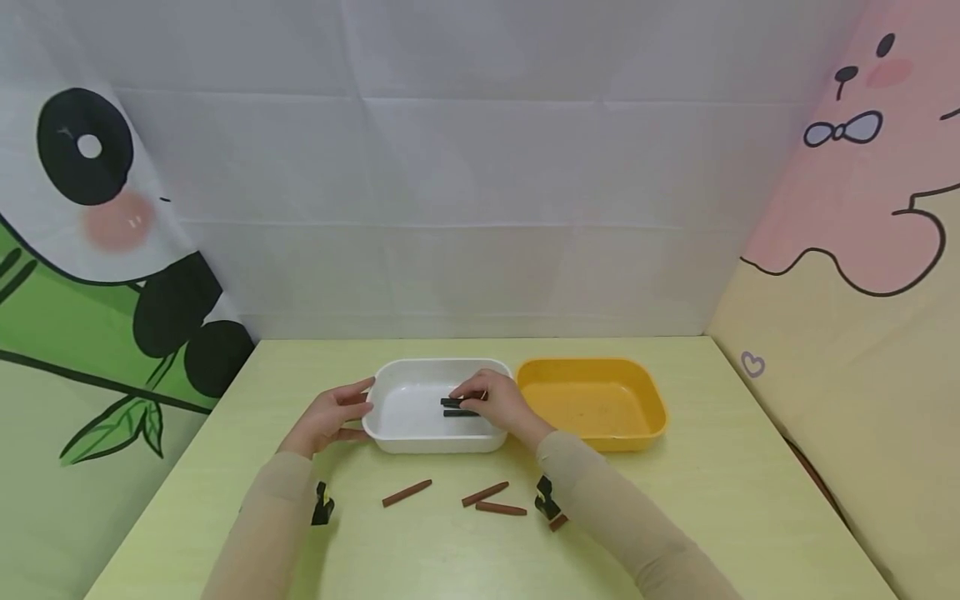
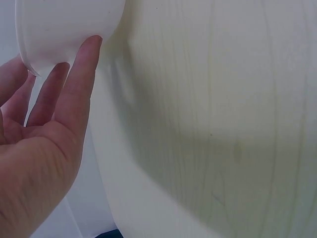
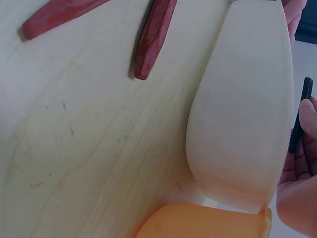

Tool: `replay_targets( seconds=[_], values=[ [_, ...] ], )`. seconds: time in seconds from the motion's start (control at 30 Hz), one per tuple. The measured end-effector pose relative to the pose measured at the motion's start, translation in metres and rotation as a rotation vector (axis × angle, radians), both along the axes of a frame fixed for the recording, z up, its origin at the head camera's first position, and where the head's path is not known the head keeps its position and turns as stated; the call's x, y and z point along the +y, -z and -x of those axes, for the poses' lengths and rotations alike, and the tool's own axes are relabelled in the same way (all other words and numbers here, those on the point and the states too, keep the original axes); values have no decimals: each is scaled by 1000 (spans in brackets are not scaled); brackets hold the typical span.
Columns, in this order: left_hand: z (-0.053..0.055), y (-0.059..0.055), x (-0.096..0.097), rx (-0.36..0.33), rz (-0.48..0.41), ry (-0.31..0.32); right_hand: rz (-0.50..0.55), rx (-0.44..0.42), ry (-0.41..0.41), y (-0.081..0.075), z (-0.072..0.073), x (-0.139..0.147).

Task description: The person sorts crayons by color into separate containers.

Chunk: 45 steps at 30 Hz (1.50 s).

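A white tray (image 1: 438, 446) stands on the table, its left end touched by the spread, fairly straight fingers of my left hand (image 1: 330, 418). In the left wrist view those fingertips meet the outer wall. Over the tray's right half, my right hand (image 1: 501, 402) pinches a black crayon-like stick (image 3: 301, 119) between thumb and fingers. Another black stick (image 1: 459, 413) lies just below that hand, inside the tray; its right end is hidden. Whether the right hand holds more than one stick is hard to tell.
An orange-yellow tray (image 1: 657, 414) sits against the white tray's right end. Several reddish-brown crayon-like sticks (image 1: 407, 493) lie on the table (image 1: 420, 558) in front of the trays, one partly hidden by the right forearm. A pale cloth wall (image 1: 472, 275) rises behind.
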<state>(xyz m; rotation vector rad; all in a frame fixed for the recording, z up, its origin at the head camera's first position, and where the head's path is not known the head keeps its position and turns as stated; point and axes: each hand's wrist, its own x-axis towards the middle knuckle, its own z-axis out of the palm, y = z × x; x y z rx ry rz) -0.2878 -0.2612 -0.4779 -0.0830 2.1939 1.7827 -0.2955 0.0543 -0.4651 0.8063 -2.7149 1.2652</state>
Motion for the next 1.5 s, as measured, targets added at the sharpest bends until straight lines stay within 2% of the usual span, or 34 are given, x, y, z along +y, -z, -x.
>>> replay_targets(
  seconds=[0.33,0.53,0.7,0.9,1.0,1.23,1.4,1.5],
  values=[
    [0,1,0,11,-15,3,7,10,16,3,4,0],
    [1,4,-1,26,-34,21,64,-27,-11,-8,3,9],
    [3,4,-2,24,-38,15,91,-32,-38,-20,-4,24],
    [2,3,-1,20,-24,13,80,-62,-12,-30,-15,49],
    [2,3,-2,19,-22,14,49,-29,1,-29,-18,63],
    [1,4,-3,26,-24,20,-8,122,1,-27,-30,95],
    [0,3,-3,22,-20,15,-68,186,42,-26,-38,115],
    [0,3,-2,19,-18,14,-99,254,69,-27,-42,129]
  ],
)
